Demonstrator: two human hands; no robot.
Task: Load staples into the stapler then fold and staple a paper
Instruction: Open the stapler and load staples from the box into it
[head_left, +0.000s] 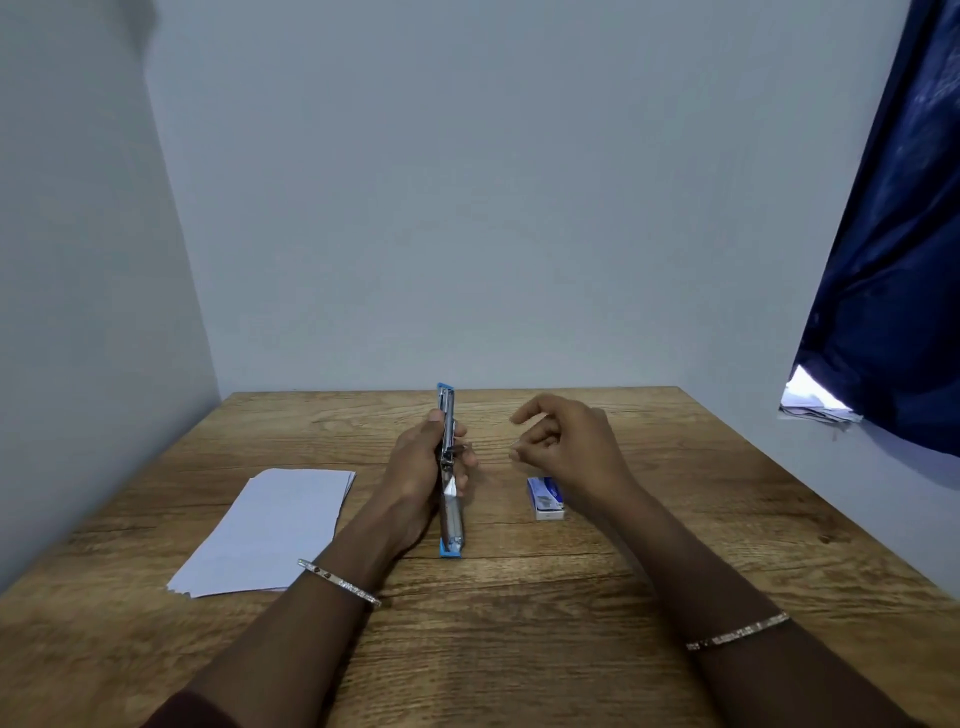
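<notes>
The left hand grips the opened stapler above the worktop, long axis pointing away. The right hand, just right, pinches perhaps a staple strip; paper lies left.

You face a plain pale grey-blue wall that meets a second wall of the same colour in a corner on your left. A wooden table with a strong brown grain is pushed into that corner, its far edge touching the wall ahead. On your right hangs a dark blue curtain; under its lower corner a small patch of bright daylight shows. The room's light is otherwise soft and even.
</notes>
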